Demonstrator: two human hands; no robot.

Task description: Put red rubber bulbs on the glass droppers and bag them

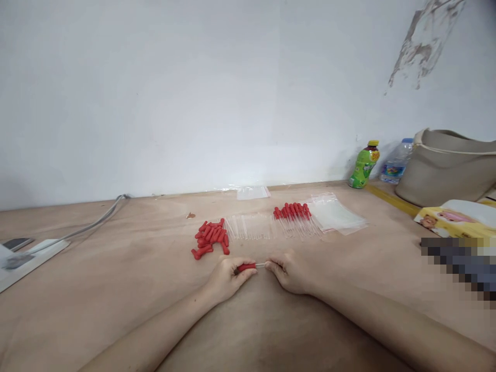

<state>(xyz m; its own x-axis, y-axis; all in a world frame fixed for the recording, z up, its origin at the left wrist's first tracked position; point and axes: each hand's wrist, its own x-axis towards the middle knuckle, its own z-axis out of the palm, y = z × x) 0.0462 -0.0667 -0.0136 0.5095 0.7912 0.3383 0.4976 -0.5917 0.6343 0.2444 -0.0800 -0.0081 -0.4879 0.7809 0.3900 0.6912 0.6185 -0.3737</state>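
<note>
Two pale things hold the far left of my feed: a white board (36,262) and, beside it, a dark flat slab (17,244), with a grey cable (98,219) running from there back to the wall (155,103). Moving across the brown tabletop (96,294), I get a loose heap of red caps (211,235), all jumbled. Just in front of it, here's the left hand (228,276), thumb and fingers pinched round a single red cap (247,267) lying level! Behind that, a row of clear tubes (248,227) lies side by side. And at the cap's right end, the slim clear tube (260,265) meets it; how deep it sits, I can't tell from here. The right hand (290,273) has that tube's other end clamped between thumb and fingers. Beyond it, a cluster of capped tubes (292,212), red ends toward the wall, and right beside them a spread of clear bags (337,213). Over to the right now: a green bottle (363,165) with a yellow top, a clear bottle (396,164) with a blue one, a big grey container (445,168), and in front of it, a yellow-and-white packet (457,217).
</note>
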